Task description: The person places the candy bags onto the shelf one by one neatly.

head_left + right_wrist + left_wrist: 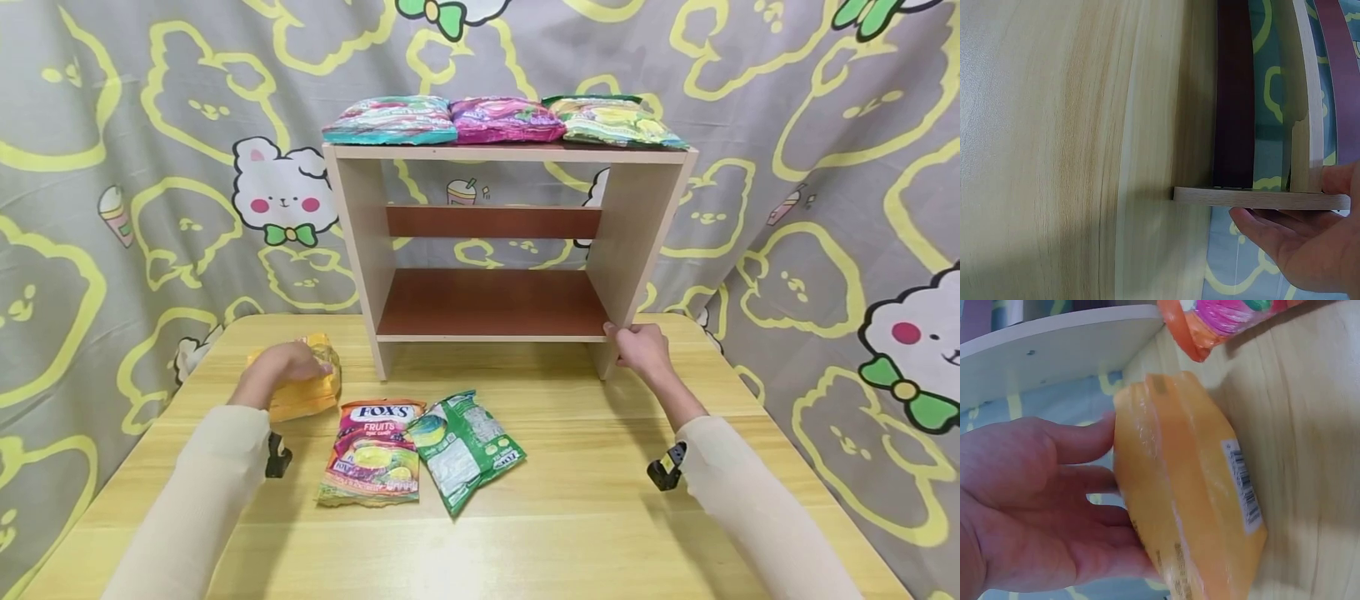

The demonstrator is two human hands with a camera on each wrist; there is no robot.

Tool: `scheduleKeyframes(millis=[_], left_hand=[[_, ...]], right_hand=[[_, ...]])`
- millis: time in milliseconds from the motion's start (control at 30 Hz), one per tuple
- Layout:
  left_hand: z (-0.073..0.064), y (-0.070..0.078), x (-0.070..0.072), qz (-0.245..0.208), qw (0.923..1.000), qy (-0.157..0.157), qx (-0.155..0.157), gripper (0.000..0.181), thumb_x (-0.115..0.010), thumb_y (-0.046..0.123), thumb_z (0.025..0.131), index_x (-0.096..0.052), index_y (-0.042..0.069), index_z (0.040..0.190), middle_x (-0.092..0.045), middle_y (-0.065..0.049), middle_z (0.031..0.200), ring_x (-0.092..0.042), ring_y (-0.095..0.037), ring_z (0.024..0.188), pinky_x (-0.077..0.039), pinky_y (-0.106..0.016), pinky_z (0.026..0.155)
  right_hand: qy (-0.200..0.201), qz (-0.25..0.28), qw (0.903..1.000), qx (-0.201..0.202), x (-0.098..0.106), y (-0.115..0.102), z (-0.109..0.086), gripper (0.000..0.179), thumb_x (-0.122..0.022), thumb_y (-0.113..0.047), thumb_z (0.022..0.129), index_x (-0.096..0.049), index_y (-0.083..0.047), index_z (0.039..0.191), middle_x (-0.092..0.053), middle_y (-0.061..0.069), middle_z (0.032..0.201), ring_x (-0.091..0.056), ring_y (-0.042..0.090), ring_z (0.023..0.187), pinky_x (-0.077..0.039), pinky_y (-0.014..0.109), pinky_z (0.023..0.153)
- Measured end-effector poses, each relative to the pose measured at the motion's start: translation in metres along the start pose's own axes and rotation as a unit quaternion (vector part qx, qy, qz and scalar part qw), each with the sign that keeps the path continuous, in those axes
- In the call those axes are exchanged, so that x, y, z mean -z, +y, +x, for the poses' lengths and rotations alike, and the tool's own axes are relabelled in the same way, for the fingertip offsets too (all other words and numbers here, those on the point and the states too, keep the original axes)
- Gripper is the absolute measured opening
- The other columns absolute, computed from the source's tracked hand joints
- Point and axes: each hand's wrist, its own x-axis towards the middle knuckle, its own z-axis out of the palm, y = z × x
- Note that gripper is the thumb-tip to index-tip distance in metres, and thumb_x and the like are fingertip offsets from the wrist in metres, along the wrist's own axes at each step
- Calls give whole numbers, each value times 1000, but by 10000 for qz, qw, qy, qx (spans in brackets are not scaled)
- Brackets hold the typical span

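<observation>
My left hand pinches one side of an orange candy bag at the left of the table. In the left wrist view the thumb lies at the bag's edge, the fingers go behind it, and a barcode shows on the bag. My right hand grips the right side panel of a small two-tier shelf, level with its lower board. Seen from the right wrist, the thumb is inside the panel and the fingers are outside. Between the hands lie a Fox's fruits candy bag and a green candy bag.
On the shelf's top board sit a teal candy bag, a purple one and a yellow-green one. A patterned grey curtain hangs behind and beside the wooden table.
</observation>
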Motion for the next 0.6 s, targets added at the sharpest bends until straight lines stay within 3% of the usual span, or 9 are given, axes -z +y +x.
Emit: scheduleKeyframes(millis=[100,200,333,467,600], left_hand=[[2,0,-1,285,9995,-34,-88,64,-50,33,104,-44,-23,135,-38,-45,144,-40,-57,135,-35,-61,116],[4,-1,-1,512,9986,-12,-157,62,-57,33,101,-50,-21,132,-52,-41,133,-55,-48,120,-43,-58,110],[4,-3,-1,394,9991,9,-186,69,-62,34,99,-44,-18,141,-46,-43,139,-52,-49,121,-42,-60,111],[2,-5,-2,35,9998,-17,-180,77,-64,34,98,-31,-12,150,-28,-45,150,-33,-59,138,-32,-66,116],[1,-6,-3,-106,9997,69,-207,79,-66,33,97,-30,-12,151,-25,-46,151,-29,-61,139,-30,-67,117]], right_hand=[[-1,1,10000,12,0,-1,-1,55,-53,-46,100,-71,3,119,-64,30,128,-77,28,84,-53,39,88],[17,-16,10000,8,-1,-1,-1,55,-53,-46,100,-71,2,120,-65,30,127,-77,30,86,-53,38,87],[33,-49,10000,20,-1,1,0,55,-53,-47,100,-71,1,120,-66,29,125,-76,33,92,-52,38,86],[70,-77,9999,55,-1,1,0,55,-53,-47,100,-73,1,118,-68,28,121,-76,33,91,-51,37,84],[78,-58,9999,72,0,2,1,56,-53,-48,100,-73,1,116,-69,26,117,-76,33,90,-52,38,84]])
